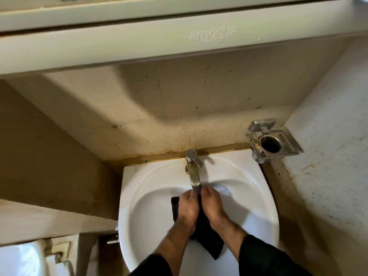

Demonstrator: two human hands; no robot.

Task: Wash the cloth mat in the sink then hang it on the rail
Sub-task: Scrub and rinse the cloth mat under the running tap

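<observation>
The sink [139, 196] is a white ceramic basin set against a stained beige wall [179, 108]. A chrome tap [193, 170] stands at the back centre of the rim, its spout reaching forward over the bowl and its lever turned to the right.

The cloth mat [207, 240] is dark, nearly black, and sits inside the bowl, directly below the spout. Both hands hold it there. The left hand [188, 208] grips the upper part of the cloth, fingers curled around it; a dark edge of the fabric shows just beyond the knuckles on the left. The right hand [212, 206] grips the cloth close beside the left, fingers likewise curled onto the fabric. The two hands nearly touch, with a narrow fold of cloth between them under the spout tip. The lower part of the mat hangs down between the wrists towards the near rim of the basin. Whether water is running cannot be told. Both forearms wear dark sleeves [264, 255].

A metal holder [272, 142] with a round opening is fixed to the wall at the right rear corner of the basin. A pale cabinet [179, 42] with raised lettering spans the wall above. Part of a white toilet cistern [22, 259] shows at lower left, beside the basin.
</observation>
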